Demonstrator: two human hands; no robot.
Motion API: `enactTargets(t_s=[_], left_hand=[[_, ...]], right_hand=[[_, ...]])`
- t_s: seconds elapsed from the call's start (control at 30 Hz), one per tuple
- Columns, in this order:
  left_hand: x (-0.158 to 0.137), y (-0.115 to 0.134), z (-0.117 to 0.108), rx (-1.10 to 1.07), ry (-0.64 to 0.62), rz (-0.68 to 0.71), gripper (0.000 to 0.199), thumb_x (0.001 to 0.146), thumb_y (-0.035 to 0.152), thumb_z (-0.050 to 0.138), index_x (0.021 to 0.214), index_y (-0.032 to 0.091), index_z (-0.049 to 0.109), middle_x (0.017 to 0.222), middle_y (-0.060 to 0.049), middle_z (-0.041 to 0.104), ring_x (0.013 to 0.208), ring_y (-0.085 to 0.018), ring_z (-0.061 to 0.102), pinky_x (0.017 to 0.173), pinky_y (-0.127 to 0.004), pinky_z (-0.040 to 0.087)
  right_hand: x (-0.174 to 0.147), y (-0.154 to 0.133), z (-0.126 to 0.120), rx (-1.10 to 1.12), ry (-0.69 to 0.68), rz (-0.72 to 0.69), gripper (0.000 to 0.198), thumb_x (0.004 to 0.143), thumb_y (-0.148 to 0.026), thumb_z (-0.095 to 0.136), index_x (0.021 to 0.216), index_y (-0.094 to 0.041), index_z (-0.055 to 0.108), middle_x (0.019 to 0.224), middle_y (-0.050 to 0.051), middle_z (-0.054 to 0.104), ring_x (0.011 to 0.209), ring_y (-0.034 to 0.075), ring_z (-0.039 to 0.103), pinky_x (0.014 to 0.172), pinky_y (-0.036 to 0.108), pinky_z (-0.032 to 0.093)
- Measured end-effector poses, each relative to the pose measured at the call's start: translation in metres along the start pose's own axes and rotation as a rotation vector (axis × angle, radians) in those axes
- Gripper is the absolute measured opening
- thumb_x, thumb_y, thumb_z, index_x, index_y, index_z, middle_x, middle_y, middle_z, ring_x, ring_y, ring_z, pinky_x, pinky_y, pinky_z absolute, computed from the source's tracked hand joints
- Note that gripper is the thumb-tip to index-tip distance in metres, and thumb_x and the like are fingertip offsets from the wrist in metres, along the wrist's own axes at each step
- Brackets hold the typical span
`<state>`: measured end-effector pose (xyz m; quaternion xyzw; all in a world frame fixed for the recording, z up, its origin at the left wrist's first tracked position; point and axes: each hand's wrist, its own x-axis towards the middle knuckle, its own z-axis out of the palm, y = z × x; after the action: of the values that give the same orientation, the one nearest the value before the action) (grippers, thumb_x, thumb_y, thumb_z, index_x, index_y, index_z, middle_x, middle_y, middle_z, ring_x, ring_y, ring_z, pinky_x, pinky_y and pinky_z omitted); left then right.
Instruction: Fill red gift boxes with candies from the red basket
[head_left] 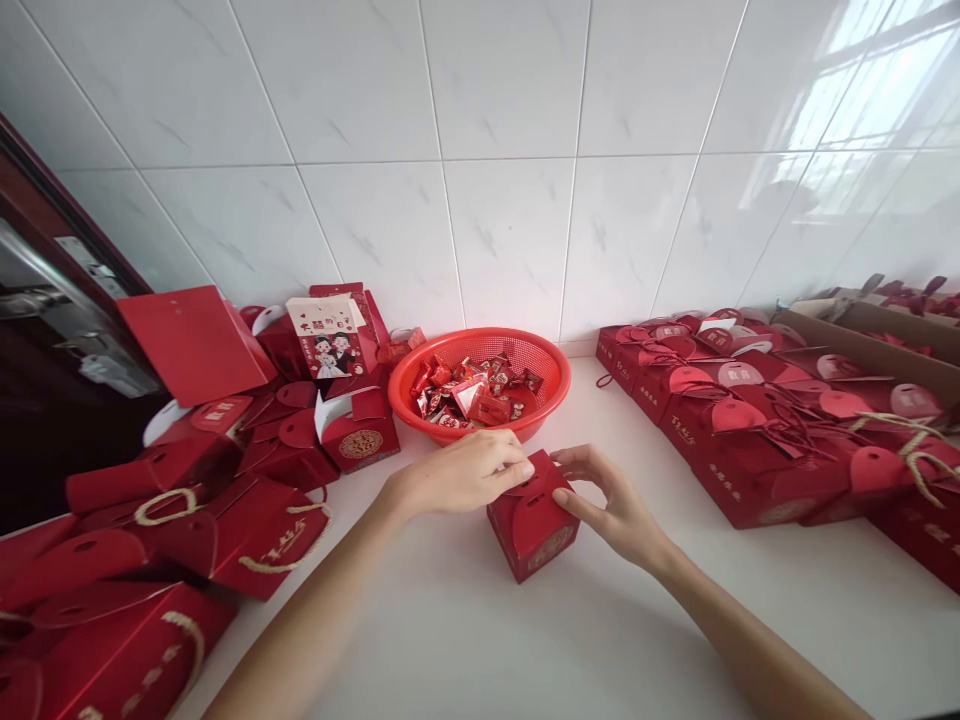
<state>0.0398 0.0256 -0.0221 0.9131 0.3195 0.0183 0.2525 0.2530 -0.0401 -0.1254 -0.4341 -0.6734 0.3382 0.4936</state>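
Observation:
A small red gift box (pixel 534 535) with gold print stands on the white tabletop in front of me, its rounded top flaps folded inward. My left hand (pixel 471 472) is closed at the box's far left top edge, thumb on a flap; its other fingers are partly hidden. From the right, my right hand (pixel 611 500) grips the box with its thumb on the top and its fingers round the far side. Just behind the box sits a red plastic basket (pixel 556 395) holding wrapped candies (pixel 491 405).
Several red gift boxes (pixel 277 535), some with rope handles, are heaped on the left. A printed bride-and-groom box (pixel 334 340) stands among them. Rows of closed red boxes (pixel 739 430) fill the right side, beside a cardboard carton (pixel 840 335). White tiled wall (pixel 510 220) rises behind.

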Motion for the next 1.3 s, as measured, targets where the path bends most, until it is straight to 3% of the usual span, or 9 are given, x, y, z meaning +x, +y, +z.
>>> enactTargets(t_s=[0.13,0.23,0.43,0.67,0.8,0.93,1.07,1.3], left_hand=[[0.003,-0.003,0.007,-0.030,0.007,-0.016,0.039,0.089,0.055,0.061,0.109,0.023,0.072,0.126,-0.006,0.061,0.116,-0.026,0.059,0.093,-0.033,0.045],[0.005,-0.004,0.012,-0.014,0.014,-0.016,0.046,0.079,0.049,0.075,0.116,0.024,0.068,0.128,-0.006,0.059,0.118,-0.028,0.057,0.092,-0.033,0.046],[0.011,-0.002,0.016,-0.002,0.057,-0.057,0.035,0.085,0.047,0.068,0.110,0.023,0.065,0.116,-0.005,0.062,0.101,-0.025,0.063,0.080,-0.033,0.048],[0.018,0.006,0.029,0.021,0.202,-0.084,0.034,0.088,0.053,0.063,0.101,0.021,0.065,0.113,-0.007,0.064,0.104,-0.026,0.063,0.085,-0.036,0.049],[0.018,0.010,0.033,0.001,0.252,-0.111,0.032,0.086,0.050,0.065,0.101,0.021,0.065,0.116,-0.008,0.065,0.108,-0.027,0.062,0.089,-0.037,0.049],[0.016,0.011,0.034,-0.042,0.275,-0.153,0.031,0.082,0.050,0.067,0.093,0.021,0.065,0.107,-0.006,0.065,0.099,-0.025,0.064,0.081,-0.035,0.050],[0.015,0.008,0.035,-0.071,0.250,-0.157,0.034,0.084,0.053,0.063,0.095,0.021,0.066,0.109,-0.006,0.062,0.100,-0.025,0.064,0.080,-0.034,0.051],[0.015,0.005,0.037,-0.091,0.236,-0.145,0.030,0.085,0.048,0.061,0.098,0.021,0.064,0.111,-0.007,0.061,0.100,-0.025,0.063,0.083,-0.037,0.052]], right_hand=[[-0.001,0.002,0.003,-0.069,0.020,-0.030,0.026,0.095,-0.041,0.061,0.117,-0.027,0.060,0.120,0.006,0.068,0.106,0.022,0.067,0.098,0.045,0.055],[0.000,0.004,0.001,-0.120,0.047,-0.057,0.027,0.096,-0.042,0.060,0.118,-0.027,0.059,0.121,0.007,0.068,0.108,0.023,0.066,0.098,0.046,0.055],[0.003,0.008,-0.010,-0.179,0.157,-0.055,0.031,0.095,-0.044,0.059,0.121,-0.026,0.056,0.125,0.009,0.066,0.110,0.025,0.066,0.097,0.046,0.055],[0.000,0.003,-0.013,-0.255,0.176,-0.155,0.022,0.096,-0.039,0.056,0.111,-0.024,0.054,0.124,0.013,0.065,0.128,0.029,0.057,0.097,0.046,0.052],[-0.004,-0.003,-0.010,-0.363,0.105,-0.131,0.041,0.089,-0.045,0.065,0.121,-0.023,0.050,0.141,0.017,0.054,0.130,0.031,0.055,0.102,0.049,0.049],[-0.006,-0.004,-0.004,-0.451,0.024,-0.119,0.053,0.086,-0.048,0.068,0.129,-0.023,0.048,0.147,0.018,0.049,0.136,0.033,0.049,0.107,0.050,0.047],[-0.007,-0.002,0.003,-0.482,0.037,-0.131,0.048,0.089,-0.049,0.064,0.127,-0.023,0.050,0.145,0.018,0.050,0.136,0.033,0.049,0.107,0.050,0.047],[-0.012,0.003,0.016,-0.595,0.078,-0.023,0.069,0.087,-0.062,0.062,0.141,-0.023,0.044,0.155,0.020,0.040,0.143,0.037,0.041,0.109,0.056,0.045]])
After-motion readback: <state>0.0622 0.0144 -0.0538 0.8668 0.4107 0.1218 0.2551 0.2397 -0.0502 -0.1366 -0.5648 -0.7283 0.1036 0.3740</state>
